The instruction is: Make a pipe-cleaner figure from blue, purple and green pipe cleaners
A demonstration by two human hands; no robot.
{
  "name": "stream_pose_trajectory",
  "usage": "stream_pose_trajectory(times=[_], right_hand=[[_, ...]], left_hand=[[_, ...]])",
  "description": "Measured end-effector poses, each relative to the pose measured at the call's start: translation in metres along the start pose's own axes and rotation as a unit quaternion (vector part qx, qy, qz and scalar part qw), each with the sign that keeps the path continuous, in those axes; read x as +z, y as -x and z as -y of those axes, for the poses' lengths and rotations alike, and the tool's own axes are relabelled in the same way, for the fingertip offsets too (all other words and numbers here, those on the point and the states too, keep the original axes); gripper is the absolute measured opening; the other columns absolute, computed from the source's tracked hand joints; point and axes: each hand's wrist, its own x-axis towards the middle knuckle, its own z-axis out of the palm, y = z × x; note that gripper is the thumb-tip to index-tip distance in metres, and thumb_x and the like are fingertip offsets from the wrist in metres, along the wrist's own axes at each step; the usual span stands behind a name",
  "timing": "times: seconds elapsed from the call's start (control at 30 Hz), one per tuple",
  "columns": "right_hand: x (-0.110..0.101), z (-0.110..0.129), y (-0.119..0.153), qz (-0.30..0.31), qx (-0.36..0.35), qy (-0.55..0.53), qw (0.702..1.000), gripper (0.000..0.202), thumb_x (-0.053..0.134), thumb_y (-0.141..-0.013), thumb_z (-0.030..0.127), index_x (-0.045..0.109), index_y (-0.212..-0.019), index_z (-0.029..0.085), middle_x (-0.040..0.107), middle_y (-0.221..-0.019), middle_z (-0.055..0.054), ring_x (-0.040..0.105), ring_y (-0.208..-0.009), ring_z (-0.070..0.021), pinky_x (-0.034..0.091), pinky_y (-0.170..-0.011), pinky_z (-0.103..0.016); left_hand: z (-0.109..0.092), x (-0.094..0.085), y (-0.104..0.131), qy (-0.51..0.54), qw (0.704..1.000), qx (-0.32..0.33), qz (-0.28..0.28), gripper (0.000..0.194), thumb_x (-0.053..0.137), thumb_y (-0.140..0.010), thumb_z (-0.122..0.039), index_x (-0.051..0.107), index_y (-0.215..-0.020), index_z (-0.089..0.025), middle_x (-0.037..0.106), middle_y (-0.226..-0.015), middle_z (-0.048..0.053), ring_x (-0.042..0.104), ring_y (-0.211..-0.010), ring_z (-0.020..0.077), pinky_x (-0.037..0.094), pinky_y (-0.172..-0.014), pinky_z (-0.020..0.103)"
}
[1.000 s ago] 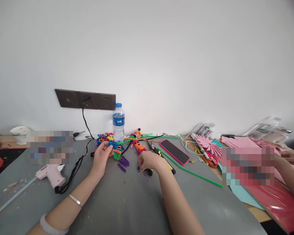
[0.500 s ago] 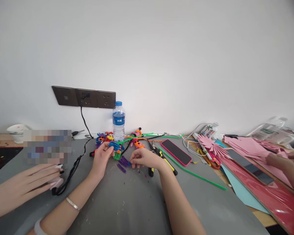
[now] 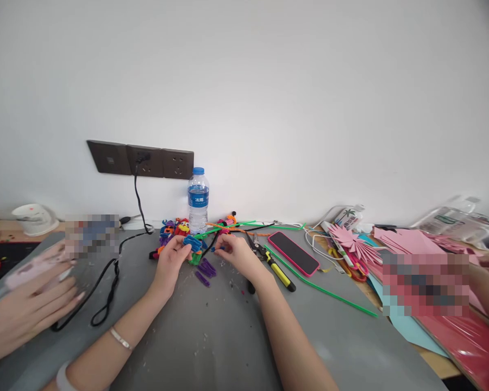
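Observation:
My left hand is closed on a folded blue pipe cleaner, holding it up in front of the water bottle. To its right, my right hand pinches a small blue pipe cleaner piece, apart from the folded one. Below and between the hands, several bent purple pipe cleaner pieces lie on the grey table. Behind my left fingers is a pile of colourful pipe cleaner figures, partly hidden. Pliers with yellow and black handles lie partly under my right wrist.
A water bottle stands against the wall. Right of the pliers lie a pink-cased phone and a long green pipe cleaner. Another person's hand is at the left beside a black cable. Pink paper and another hand are at the right.
My right hand has lifted the small blue piece up and away from beside the purple pieces, nearer the folded one. The other person's hand at the left has shifted left, and the cable has moved.

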Motion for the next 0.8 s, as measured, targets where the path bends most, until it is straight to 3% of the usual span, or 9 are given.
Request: stream_pose_trajectory(times=[0.13,0.37,0.63,0.8], right_hand=[[0.002,0.003,-0.002,-0.004,0.014,-0.076,0.997,0.01,0.059,-0.082,0.017,0.063,-0.09,0.017,0.068,-0.079,-0.002,0.064,-0.072,-0.0144,0.048,-0.071,-0.025],[0.004,0.009,-0.003,-0.005,0.023,-0.116,0.993,0.008,0.054,-0.085,0.017,0.062,-0.085,0.016,0.07,-0.079,-0.004,0.069,-0.073,-0.0154,0.052,-0.072,-0.026],[0.003,0.008,-0.005,-0.076,-0.041,0.023,0.996,0.009,0.061,-0.085,0.02,0.07,-0.083,0.017,0.062,-0.087,-0.005,0.056,-0.072,-0.0141,0.045,-0.07,-0.026],[0.006,0.002,-0.007,-0.105,-0.049,0.015,0.993,0.007,0.065,-0.081,0.018,0.071,-0.078,0.019,0.061,-0.08,-0.003,0.053,-0.065,-0.0144,0.042,-0.064,-0.027]], left_hand=[[0.004,-0.003,0.0,-0.011,1.0,0.006,0.024,0.018,0.071,-0.075,-0.036,0.062,-0.079,-0.021,0.055,-0.064,-0.003,0.052,-0.063,0.0148,0.041,-0.063,0.029],[0.009,-0.005,-0.002,-0.007,0.999,0.011,0.031,0.023,0.073,-0.073,-0.038,0.062,-0.08,-0.02,0.054,-0.068,-0.003,0.053,-0.062,0.0132,0.044,-0.063,0.027],[0.01,-0.006,-0.002,-0.005,0.999,0.004,0.039,0.019,0.072,-0.075,-0.036,0.063,-0.081,-0.02,0.054,-0.07,-0.003,0.054,-0.063,0.0123,0.045,-0.063,0.025],[0.008,-0.004,-0.002,-0.001,0.999,0.005,0.037,0.022,0.072,-0.074,-0.037,0.062,-0.081,-0.019,0.055,-0.072,-0.003,0.054,-0.062,0.0119,0.045,-0.062,0.026]])
